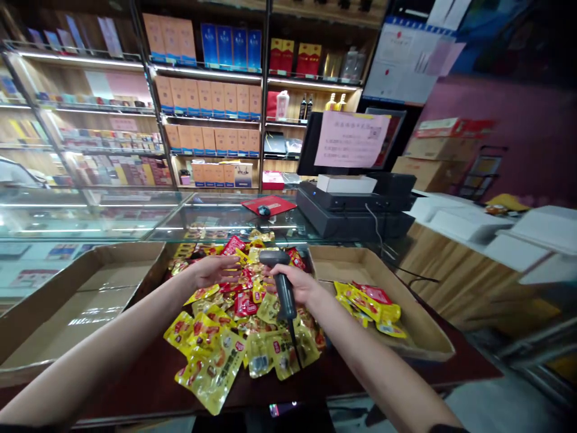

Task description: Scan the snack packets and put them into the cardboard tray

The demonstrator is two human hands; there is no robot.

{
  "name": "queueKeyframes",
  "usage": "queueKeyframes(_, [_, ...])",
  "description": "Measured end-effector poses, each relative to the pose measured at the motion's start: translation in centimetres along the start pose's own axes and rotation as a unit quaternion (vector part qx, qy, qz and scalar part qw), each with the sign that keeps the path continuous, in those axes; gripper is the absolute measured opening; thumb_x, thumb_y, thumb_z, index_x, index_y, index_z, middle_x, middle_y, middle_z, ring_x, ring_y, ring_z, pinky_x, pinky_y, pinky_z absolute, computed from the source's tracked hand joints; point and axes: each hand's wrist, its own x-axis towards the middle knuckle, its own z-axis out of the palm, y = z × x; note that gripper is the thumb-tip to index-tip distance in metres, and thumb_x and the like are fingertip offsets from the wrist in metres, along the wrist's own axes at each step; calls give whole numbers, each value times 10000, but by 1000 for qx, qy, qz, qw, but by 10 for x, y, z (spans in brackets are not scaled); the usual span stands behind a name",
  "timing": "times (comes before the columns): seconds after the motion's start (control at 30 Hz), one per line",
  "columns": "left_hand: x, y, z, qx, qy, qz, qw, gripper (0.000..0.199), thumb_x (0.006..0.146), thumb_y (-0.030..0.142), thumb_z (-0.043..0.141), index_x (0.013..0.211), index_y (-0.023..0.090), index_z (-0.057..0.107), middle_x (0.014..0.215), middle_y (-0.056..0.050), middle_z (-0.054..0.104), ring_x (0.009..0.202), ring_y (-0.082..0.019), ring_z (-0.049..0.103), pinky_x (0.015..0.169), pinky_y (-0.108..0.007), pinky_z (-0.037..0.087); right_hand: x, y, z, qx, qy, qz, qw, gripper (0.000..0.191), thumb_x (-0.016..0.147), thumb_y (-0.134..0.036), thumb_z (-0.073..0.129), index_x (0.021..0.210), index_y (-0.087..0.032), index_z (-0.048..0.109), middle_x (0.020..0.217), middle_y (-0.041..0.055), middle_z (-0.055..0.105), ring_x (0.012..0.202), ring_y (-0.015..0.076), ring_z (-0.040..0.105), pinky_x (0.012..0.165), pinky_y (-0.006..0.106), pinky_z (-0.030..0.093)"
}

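Note:
A dark grey barcode scanner [285, 294] is gripped in my right hand [298, 284], its head up and its cable hanging down over the packets. My left hand [217, 270] reaches over the heap with fingers stretched out and apart, a short way left of the scanner head; I see nothing held in it. Beneath both hands spreads a heap of shiny snack packets [220, 367], yellow, gold and red. Some packets under the hands are hidden. More yellow and red packets [367, 304] lie in the cardboard tray [424, 313] on the right.
Another cardboard tray [103, 282] stands at the left. Behind the heap are a glass counter [171, 219], a red mat [274, 205] with a mouse, and a black cash register [351, 210] with a monitor. Shelves of boxes line the wall. White containers [536, 234] stand at the right.

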Motion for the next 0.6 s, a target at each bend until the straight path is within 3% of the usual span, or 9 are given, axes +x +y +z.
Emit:
queueKeyframes(0.13, [-7, -15, -32, 103, 40, 49, 993, 426, 605, 252, 783, 993, 132, 654, 989, -114, 659, 841, -195, 641, 715, -292, 530, 23, 7, 9, -15, -5, 30, 999, 127, 645, -65, 530, 741, -140, 564, 577, -15, 527, 525, 90, 524, 576, 208, 485])
queueKeyframes(0.23, [-3, -29, -43, 170, 74, 70, 980, 463, 603, 304, 774, 1024, 142, 667, 958, -98, 672, 831, -180, 627, 646, -235, 502, 42, 13, 8, -28, -7, 41, 999, 109, 652, -83, 533, 740, -141, 560, 596, -12, 535, 520, 90, 513, 577, 226, 491])
queueKeyframes(0.43, [13, -47, -44, 206, 96, 87, 970, 527, 590, 304, 770, 1077, 150, 642, 984, -91, 676, 848, -189, 624, 650, -228, 482, 71, 24, 5, -47, 60, 61, 995, 86, 653, -105, 553, 733, -137, 562, 608, -12, 551, 527, 90, 523, 633, 263, 512])
queueKeyframes(0.6, [17, -61, -38, 298, 75, 145, 940, 525, 556, 307, 784, 1046, 169, 653, 937, -73, 679, 820, -204, 630, 704, -245, 476, 67, 24, 12, -46, 65, 46, 996, 43, 672, -92, 537, 681, -134, 542, 590, 10, 570, 526, 102, 561, 623, 245, 514])
